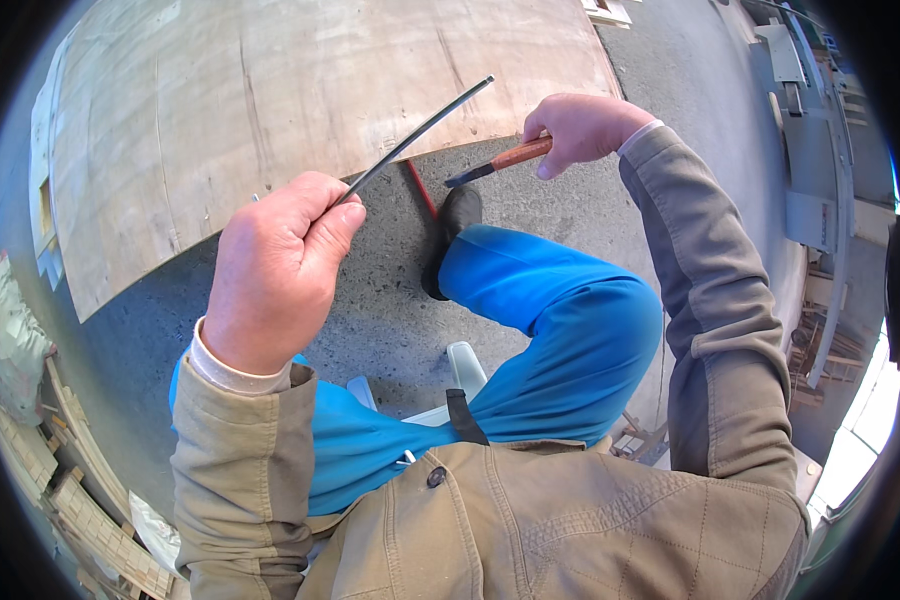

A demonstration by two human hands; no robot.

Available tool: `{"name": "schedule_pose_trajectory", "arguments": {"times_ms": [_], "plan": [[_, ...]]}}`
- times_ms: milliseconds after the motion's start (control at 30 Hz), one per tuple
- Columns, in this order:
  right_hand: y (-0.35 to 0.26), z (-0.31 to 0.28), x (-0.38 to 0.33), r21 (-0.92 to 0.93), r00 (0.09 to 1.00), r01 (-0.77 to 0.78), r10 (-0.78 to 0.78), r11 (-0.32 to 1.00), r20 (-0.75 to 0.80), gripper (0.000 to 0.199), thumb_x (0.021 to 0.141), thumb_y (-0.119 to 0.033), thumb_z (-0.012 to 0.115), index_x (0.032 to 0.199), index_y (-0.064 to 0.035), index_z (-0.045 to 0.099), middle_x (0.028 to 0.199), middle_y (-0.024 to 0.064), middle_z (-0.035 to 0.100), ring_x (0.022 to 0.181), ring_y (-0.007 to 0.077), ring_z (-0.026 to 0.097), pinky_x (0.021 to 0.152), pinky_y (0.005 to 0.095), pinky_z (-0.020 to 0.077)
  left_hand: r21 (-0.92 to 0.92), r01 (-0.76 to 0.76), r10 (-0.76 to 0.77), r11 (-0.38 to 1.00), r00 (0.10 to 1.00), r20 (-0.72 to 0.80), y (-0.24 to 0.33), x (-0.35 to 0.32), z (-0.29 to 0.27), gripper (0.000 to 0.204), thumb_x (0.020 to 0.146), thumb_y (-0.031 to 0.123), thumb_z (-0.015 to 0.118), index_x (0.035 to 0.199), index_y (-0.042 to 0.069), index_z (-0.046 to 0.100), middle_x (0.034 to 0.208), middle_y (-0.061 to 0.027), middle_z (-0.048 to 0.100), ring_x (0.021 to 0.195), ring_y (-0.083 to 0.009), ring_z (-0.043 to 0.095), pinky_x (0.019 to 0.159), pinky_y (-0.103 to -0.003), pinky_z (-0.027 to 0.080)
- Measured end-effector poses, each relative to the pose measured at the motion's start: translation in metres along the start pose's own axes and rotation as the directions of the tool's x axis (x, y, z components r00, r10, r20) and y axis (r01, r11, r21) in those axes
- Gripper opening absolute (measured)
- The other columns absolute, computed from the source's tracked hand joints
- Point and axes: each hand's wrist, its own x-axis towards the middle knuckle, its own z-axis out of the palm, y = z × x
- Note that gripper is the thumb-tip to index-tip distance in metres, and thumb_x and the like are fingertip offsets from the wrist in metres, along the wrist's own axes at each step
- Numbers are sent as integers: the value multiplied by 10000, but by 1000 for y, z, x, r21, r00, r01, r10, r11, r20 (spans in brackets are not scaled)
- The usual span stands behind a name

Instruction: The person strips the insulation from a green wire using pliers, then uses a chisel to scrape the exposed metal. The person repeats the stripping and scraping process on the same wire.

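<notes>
My left hand (280, 270) is closed around one end of a thin dark metal rod (415, 136). The rod slants up and to the right, over the near edge of a large plywood sheet (300, 70). Farther right, my right hand (587, 128) grips a tool with an orange-brown wooden handle (521, 153) and a dark flat blade, much like a chisel. Its blade points left and down, above my dark shoe (460, 208). The two tools are apart. The palm side of each grip is hidden.
A red bar (421, 188) slants out from under the plywood beside my shoe. Stacked wood strips (100, 520) and a pale sack (18, 335) lie at the left. Metal racking (832, 190) and scrap wood (825, 345) stand at the right, across the concrete floor (685, 60).
</notes>
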Motion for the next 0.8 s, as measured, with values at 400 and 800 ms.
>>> {"name": "schedule_pose_trajectory", "arguments": {"times_ms": [400, 800], "plan": [[6, 0, 5, 100, 975, 12, 11, 995, -224, 483, 804, -294, 852, 1194, -32, 740, 1056, 180, 744, 981, 325, 711, 884, 433, 559, 7, 2, -2, 1000, 1000, 2, 0, -2, 0, 120, 997, 101, 685, 986, -18, 697, 692, -88, 587, 637, -141, 526, 602, -310, 454], [8, 6, 1, 43, 993, -33, 38, 999, -108, 492, 794, -303, 853, 1195, -38, 752, 1037, 168, 758, 964, 319, 720, 884, 418, 559, -42, 58, -57, 997, 998, 26, 0, -3, 2, 117, 1010, 92, 677, 991, -23, 691, 704, -35, 574, 664, -97, 494, 604, -281, 433]]}}
